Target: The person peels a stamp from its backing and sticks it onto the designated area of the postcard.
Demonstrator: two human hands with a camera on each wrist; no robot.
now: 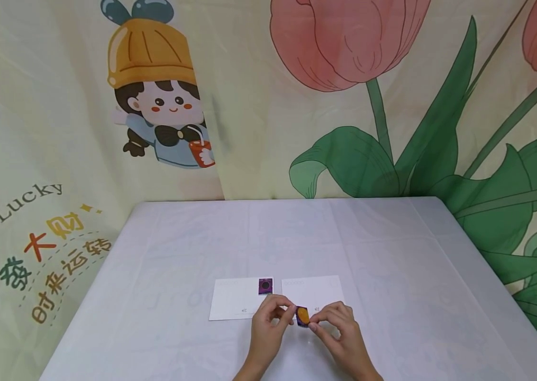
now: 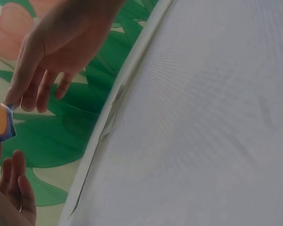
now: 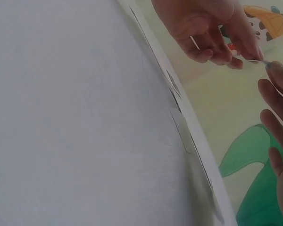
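Note:
Between my two hands is a small dark purple stamp (image 1: 302,316) with an orange round shape on it. My left hand (image 1: 268,325) pinches its left side between thumb and finger, while my right hand (image 1: 342,333) pinches the lower right corner. The stamp (image 2: 2,123) faces the left wrist view; in the right wrist view only its thin edge shows. Just beyond the hands lie two white postcards side by side. A purple stamp (image 1: 265,286) with a dark circle sits in the upper right corner of the left postcard (image 1: 230,299). The right postcard (image 1: 313,291) is partly hidden by my hands.
A white cloth covers the table (image 1: 178,254), whose far edge meets a patterned backdrop (image 1: 249,106) with tulips and a cartoon child.

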